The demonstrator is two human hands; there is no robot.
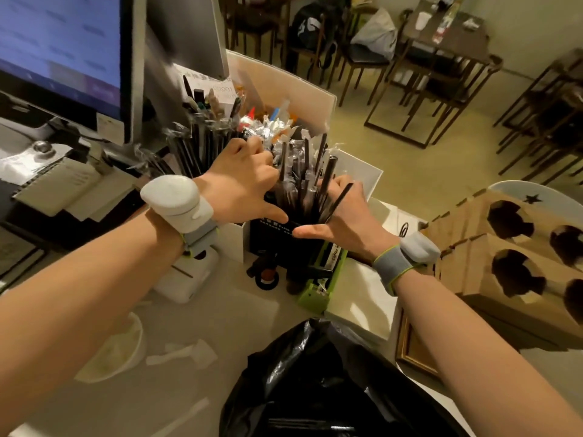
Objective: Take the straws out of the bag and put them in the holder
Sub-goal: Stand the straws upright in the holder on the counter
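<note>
In the head view, a black holder stands on a pale counter, packed with dark straws that stick up and lean slightly right. Both hands frame it. The left hand is on the holder's left, thumb stretched across toward the holder's front rim and fingers curled over the tops of the straws on that side; whether they pinch any straw cannot be told. The right hand is on the holder's right, thumb pointing left along the front rim, fingers wrapped behind the bunch; one thin straw lies slanted across the back of this hand. Both hands are spread wide rather than closed, cupping the bunch between them.

Nearer the camera than the holder, a black plastic bag sits open on the counter, with a few dark straws just visible inside near the bottom edge. Left of the holder stands a monitor. Right of the holder is a cardboard cup carrier.
</note>
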